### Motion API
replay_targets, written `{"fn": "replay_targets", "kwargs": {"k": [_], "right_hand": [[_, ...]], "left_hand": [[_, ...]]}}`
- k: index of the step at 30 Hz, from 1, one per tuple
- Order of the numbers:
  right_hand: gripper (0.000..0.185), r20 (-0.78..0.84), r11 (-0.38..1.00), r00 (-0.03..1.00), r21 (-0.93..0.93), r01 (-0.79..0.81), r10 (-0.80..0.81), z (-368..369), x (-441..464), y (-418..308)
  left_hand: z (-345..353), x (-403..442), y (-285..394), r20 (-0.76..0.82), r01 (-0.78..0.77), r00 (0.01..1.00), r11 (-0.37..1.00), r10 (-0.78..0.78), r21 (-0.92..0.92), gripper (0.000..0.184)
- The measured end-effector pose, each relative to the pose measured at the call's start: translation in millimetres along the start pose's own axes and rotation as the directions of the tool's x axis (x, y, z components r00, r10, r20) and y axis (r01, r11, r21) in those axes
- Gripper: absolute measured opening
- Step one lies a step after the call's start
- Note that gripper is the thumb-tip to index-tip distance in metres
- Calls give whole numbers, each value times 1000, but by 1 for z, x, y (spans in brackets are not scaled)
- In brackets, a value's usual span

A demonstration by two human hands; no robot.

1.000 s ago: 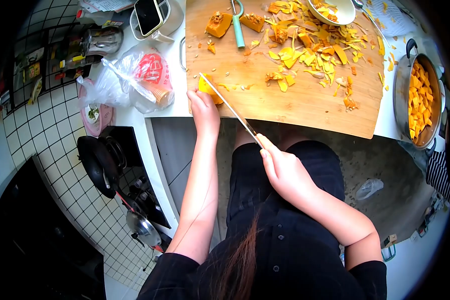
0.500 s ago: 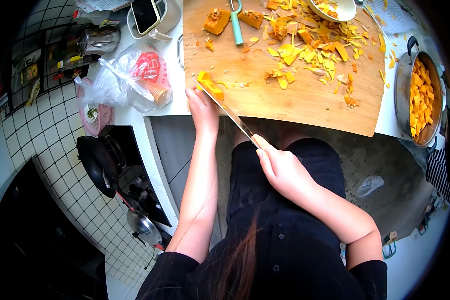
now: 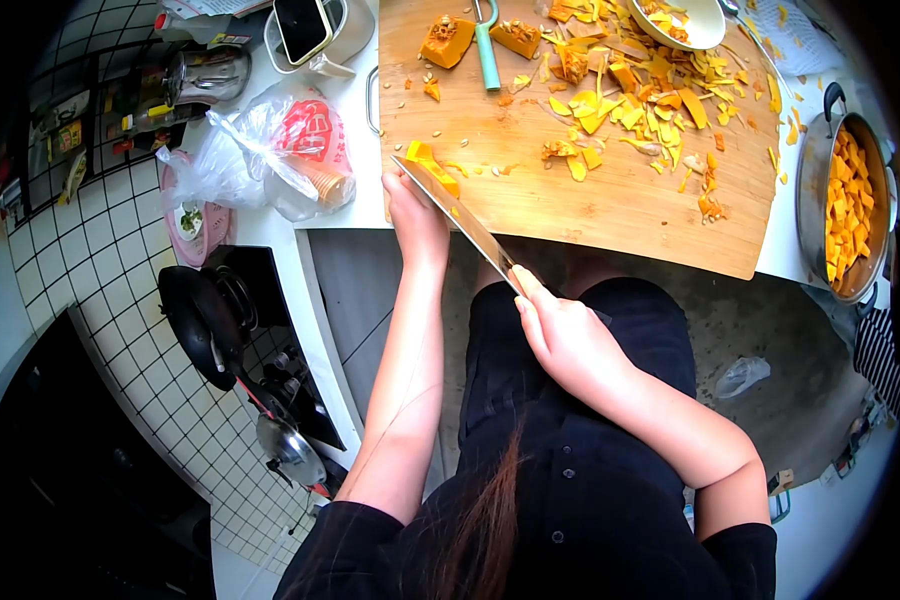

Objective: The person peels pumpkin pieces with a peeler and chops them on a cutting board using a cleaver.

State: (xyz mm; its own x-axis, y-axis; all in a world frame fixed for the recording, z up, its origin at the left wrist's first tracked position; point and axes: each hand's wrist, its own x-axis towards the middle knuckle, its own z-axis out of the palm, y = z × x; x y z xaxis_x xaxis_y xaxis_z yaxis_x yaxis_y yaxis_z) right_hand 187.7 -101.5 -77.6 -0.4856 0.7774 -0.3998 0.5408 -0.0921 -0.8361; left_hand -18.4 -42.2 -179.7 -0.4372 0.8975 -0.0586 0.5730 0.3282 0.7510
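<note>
**Cubed pumpkin in the pot, more pieces on the board**

A large share of the pumpkin had already been cut: cubes (image 3: 850,210) filled much of the pot (image 3: 813,195), on the desk (image 3: 784,240) at the board's 3 o'clock. Peels (image 3: 650,100) lay over the board (image 3: 530,205) from its centre towards 1 o'clock, where the bowl (image 3: 708,25) held more scraps. Two chunks (image 3: 448,42) with seeds and pulp remained uncut at 11 o'clock, the peeler (image 3: 488,60) between them. The cut pumpkin (image 3: 435,172) nearest the hands lay at the board's 8 o'clock, just beside the blade, in what looked like more than one piece.

The right hand (image 3: 570,335) was wrapped around the handle of the knife (image 3: 460,222), whose tip pointed between 10 and 11 o'clock. That elbow was bent out towards 4 o'clock, the forearm slanting inward. The left arm reached almost straight towards 12 o'clock, its hand (image 3: 417,215) at the board's near corner. The blade partly hid those fingers, so whether they gripped the pumpkin could not be told.
</note>
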Motion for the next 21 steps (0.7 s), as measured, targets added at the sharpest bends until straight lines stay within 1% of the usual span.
{"fn": "replay_targets", "kwargs": {"k": [2,5,8,11,14,17,20,21], "right_hand": [[34,13,1000,1000,-2,-12,12,-1,1,-1],[35,17,1000,999,-6,-28,29,-3,0,-4],[37,-8,1000,1000,-28,8,-8,3,3,1],[39,7,1000,1000,0,-15,15,3,6,1],[41,23,997,1000,-76,-2,4,2,1,-1],[41,-3,993,1000,-118,1,-2,4,2,-1],[43,-37,994,999,-111,12,-16,7,7,1],[42,-23,994,1000,-105,5,-7,5,7,-1]], "left_hand": [[0,1,0,14,21,1000,1000,-21,5,26],[1,1,-1,16,70,997,993,-69,-91,27],[4,4,-14,16,117,993,968,-116,-224,27],[0,3,-3,16,54,998,998,-54,-35,25],[3,6,-10,22,196,980,945,-197,-262,20],[4,5,-12,21,131,991,970,-130,-205,19],[3,4,-9,40,98,995,991,-95,-92,19],[2,4,-8,38,93,995,992,-90,-85,19]]}}
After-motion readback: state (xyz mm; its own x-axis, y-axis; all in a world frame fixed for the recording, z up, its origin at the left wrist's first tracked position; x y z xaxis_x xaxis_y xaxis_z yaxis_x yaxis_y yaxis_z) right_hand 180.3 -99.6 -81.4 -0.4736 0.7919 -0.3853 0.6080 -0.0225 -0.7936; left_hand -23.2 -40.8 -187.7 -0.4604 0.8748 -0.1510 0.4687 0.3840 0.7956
